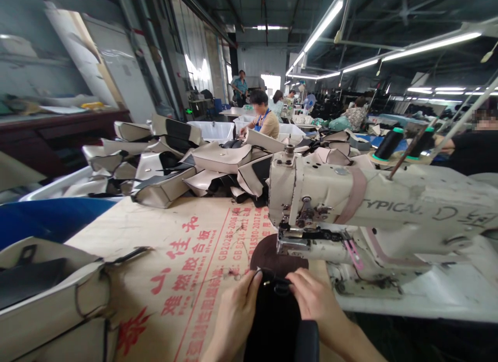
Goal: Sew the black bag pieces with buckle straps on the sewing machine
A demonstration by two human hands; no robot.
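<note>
My left hand [235,310] and my right hand [313,300] both pinch the top edge of a black fabric piece [277,320] at the near edge of the table. The piece lies just below the needle area of a cream sewing machine [350,206] marked TYPICAL. A small metal ring on the black piece shows between my fingertips. A dark round patch [268,255] lies on the table under the machine head.
A plywood-covered table [175,258] with red print carries a heap of beige and black bag parts [171,165] at the back. More bag parts [46,294] sit at the near left. Black thread cones [389,143] stand behind the machine. Other people work farther back.
</note>
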